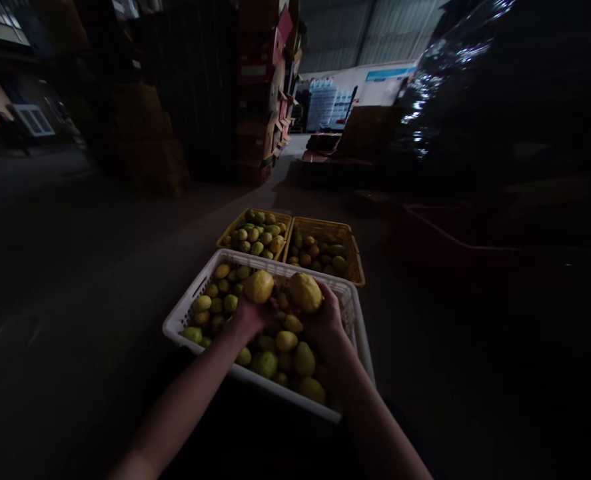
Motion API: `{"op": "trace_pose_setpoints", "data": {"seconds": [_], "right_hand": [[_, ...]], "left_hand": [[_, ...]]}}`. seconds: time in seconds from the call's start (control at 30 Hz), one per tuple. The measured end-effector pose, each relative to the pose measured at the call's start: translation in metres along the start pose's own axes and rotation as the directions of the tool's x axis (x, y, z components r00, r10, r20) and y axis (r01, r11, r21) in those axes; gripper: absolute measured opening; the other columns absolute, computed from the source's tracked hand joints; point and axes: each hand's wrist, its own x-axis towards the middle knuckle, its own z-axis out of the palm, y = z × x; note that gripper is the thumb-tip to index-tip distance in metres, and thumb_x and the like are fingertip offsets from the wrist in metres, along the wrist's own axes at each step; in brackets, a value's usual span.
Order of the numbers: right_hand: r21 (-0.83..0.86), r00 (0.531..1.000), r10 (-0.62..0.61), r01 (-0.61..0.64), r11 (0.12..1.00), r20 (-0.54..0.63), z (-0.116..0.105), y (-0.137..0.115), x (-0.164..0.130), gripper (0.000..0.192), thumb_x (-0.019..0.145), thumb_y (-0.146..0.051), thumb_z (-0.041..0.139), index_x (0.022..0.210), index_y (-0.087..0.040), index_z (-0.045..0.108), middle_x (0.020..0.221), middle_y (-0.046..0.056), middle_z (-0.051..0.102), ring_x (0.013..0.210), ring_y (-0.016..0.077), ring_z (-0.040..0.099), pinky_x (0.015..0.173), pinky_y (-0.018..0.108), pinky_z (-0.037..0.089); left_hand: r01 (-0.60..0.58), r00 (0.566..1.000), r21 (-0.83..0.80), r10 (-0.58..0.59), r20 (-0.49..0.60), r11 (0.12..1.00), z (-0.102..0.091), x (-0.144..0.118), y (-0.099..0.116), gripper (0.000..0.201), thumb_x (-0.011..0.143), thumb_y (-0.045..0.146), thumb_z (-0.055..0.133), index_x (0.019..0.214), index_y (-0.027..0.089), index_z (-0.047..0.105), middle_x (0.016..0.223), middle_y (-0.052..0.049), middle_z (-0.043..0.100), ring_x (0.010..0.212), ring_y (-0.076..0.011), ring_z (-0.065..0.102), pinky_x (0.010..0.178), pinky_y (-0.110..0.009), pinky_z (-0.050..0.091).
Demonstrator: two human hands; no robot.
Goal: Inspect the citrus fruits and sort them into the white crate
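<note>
Over a white plastic crate (275,266) full of yellow and green fruit, both my hands hold one large fruit each. My left hand (252,317) is closed around a rounded yellow fruit (259,287). In my right hand (329,312) sits a bigger, lumpy yellow fruit (305,293), with the fingers wrapped round its right side. The two fruits are held side by side, a small gap between them. Below, loose fruit (286,341) fills the crate, some yellow, some greener. Dim light makes their exact kind hard to tell.
Behind the white crate stand two yellow crates, the left one (224,239) and the right one (357,261), both with fruit. Stacked cardboard boxes (255,100) rise farther back. A dark red bin (440,243) is at the right, near a shiny plastic-wrapped stack (425,100).
</note>
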Motion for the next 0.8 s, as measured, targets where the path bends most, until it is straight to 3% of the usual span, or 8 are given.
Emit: {"op": "trace_pose_setpoints", "data": {"seconds": [0.1,0.3,0.5,0.6,0.8], "right_hand": [[0.024,1.0,0.004,-0.004,1.0,0.021,-0.006,0.001,0.005,0.019,0.083,-0.031,0.053,0.085,-0.017,0.066,0.061,0.004,0.072,0.048,0.0204,0.067,0.034,0.025,0.045],[0.032,0.991,0.031,-0.036,0.999,0.133,-0.02,0.003,0.019,0.024,0.079,-0.035,0.055,0.092,-0.018,0.066,0.065,0.005,0.073,0.052,0.0222,0.066,0.035,0.027,0.045],[0.014,0.995,0.06,-0.061,0.998,0.081,-0.024,0.007,0.025,0.029,0.081,-0.037,0.052,0.097,-0.017,0.067,0.066,0.007,0.073,0.054,0.0236,0.067,0.036,0.029,0.047],[0.03,0.999,0.033,-0.034,0.999,0.04,-0.022,0.005,0.024,0.026,0.082,-0.037,0.054,0.096,-0.019,0.066,0.066,0.005,0.073,0.057,0.0226,0.069,0.041,0.029,0.051],[0.033,0.996,-0.085,0.084,0.996,0.032,-0.019,0.005,0.018,0.016,0.078,-0.027,0.065,0.093,-0.021,0.064,0.072,0.001,0.073,0.06,0.0179,0.069,0.049,0.026,0.058]], "left_hand": [[-0.001,1.0,-0.008,0.001,-0.03,1.0,-0.003,-0.001,0.003,0.036,0.09,0.028,0.04,0.12,0.025,0.06,0.095,-0.007,0.073,0.05,-0.013,0.054,0.051,-0.026,0.048],[-0.028,0.999,-0.042,0.029,0.026,0.999,0.0,-0.002,0.004,0.033,0.092,0.028,0.044,0.119,0.027,0.062,0.089,-0.005,0.075,0.059,-0.0153,0.063,0.055,-0.024,0.051],[-0.007,1.0,-0.071,0.006,-0.014,0.997,0.011,-0.001,-0.001,0.03,0.095,0.031,0.04,0.109,0.02,0.064,0.086,-0.007,0.074,0.069,-0.0171,0.069,0.058,-0.026,0.056],[-0.006,1.0,-0.057,0.004,-0.031,0.998,0.015,0.001,-0.003,0.027,0.093,0.038,0.047,0.098,0.019,0.065,0.08,-0.007,0.072,0.071,-0.0187,0.07,0.06,-0.028,0.059],[-0.081,0.979,0.001,0.079,-0.187,0.997,0.011,0.004,-0.002,0.02,0.082,0.036,0.065,0.094,0.02,0.062,0.074,-0.002,0.068,0.062,-0.0163,0.067,0.051,-0.025,0.055]]}}
